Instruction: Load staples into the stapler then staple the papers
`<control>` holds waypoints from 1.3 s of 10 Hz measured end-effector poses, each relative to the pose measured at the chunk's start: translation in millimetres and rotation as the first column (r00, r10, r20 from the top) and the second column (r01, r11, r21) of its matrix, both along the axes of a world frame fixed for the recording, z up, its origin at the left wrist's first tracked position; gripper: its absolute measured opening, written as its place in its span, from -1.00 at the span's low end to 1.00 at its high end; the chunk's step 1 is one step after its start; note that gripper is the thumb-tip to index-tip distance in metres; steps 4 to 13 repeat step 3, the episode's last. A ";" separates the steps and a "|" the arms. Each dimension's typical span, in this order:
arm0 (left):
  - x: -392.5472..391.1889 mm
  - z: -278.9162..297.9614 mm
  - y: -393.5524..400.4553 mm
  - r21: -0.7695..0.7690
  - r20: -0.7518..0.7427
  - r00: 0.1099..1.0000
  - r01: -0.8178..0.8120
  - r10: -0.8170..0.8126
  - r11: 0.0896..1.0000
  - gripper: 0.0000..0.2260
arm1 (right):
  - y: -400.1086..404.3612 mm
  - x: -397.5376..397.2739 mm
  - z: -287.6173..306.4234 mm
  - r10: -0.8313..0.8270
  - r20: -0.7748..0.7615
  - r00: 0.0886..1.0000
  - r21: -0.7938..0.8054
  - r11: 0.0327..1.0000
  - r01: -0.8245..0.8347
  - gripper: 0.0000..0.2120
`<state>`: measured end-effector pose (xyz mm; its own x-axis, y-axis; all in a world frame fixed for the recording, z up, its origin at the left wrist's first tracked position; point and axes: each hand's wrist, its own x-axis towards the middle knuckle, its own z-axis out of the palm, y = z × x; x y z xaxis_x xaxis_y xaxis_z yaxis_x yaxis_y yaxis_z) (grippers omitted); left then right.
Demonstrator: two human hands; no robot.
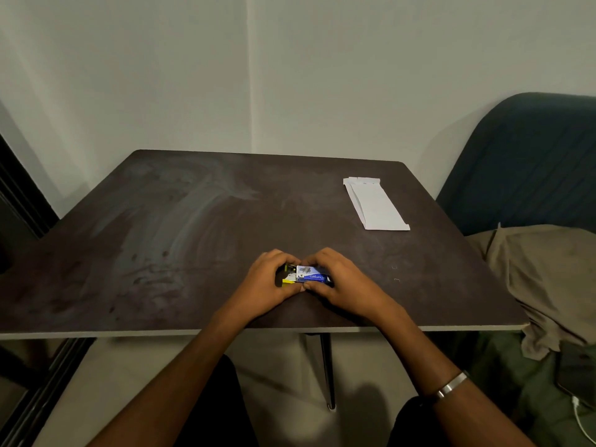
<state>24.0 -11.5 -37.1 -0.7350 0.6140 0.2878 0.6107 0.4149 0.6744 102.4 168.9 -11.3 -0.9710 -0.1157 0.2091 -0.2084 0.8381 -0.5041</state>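
A small blue and white staple box lies on the dark table near its front edge. A yellow inner tray sticks out of its left end. My left hand grips the yellow end with curled fingers. My right hand pinches the blue sleeve between fingers and thumb. The folded white papers lie at the back right of the table, far from both hands. No stapler is in view.
Two loose staples lie on the table right of my hands. A dark blue chair with an olive cloth stands to the right. A phone with a white cable lies at lower right. A wall runs behind the table.
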 end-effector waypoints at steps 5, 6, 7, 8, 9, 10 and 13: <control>-25.5 31.4 -4.2 -0.148 0.073 0.988 0.143 -0.133 0.979 -0.44 | 10.7 -2.0 25.4 -0.043 0.028 0.999 -0.044 0.998 0.044 -0.63; -25.5 31.4 -4.2 -0.148 0.073 0.988 0.143 -0.133 0.979 -0.44 | 10.7 -2.0 25.4 -0.043 0.028 0.999 -0.044 0.998 0.044 -0.63; -25.5 31.4 -4.2 -0.148 0.073 0.988 0.143 -0.133 0.979 -0.44 | 10.7 -2.0 25.4 -0.043 0.028 0.999 -0.044 0.998 0.044 -0.63; -25.5 31.4 -4.2 -0.148 0.073 0.988 0.143 -0.133 0.979 -0.44 | 10.7 -2.0 25.4 -0.043 0.028 0.999 -0.044 0.998 0.044 -0.63; -25.5 31.4 -4.2 -0.148 0.073 0.988 0.143 -0.133 0.979 -0.44 | 10.7 -2.0 25.4 -0.043 0.028 0.999 -0.044 0.998 0.044 -0.63; -25.5 31.4 -4.2 -0.148 0.073 0.988 0.143 -0.133 0.979 -0.44 | 10.7 -2.0 25.4 -0.043 0.028 0.999 -0.044 0.998 0.044 -0.63; -25.5 31.4 -4.2 -0.148 0.073 0.988 0.143 -0.133 0.979 -0.44 | 10.7 -2.0 25.4 -0.043 0.028 0.999 -0.044 0.998 0.044 -0.63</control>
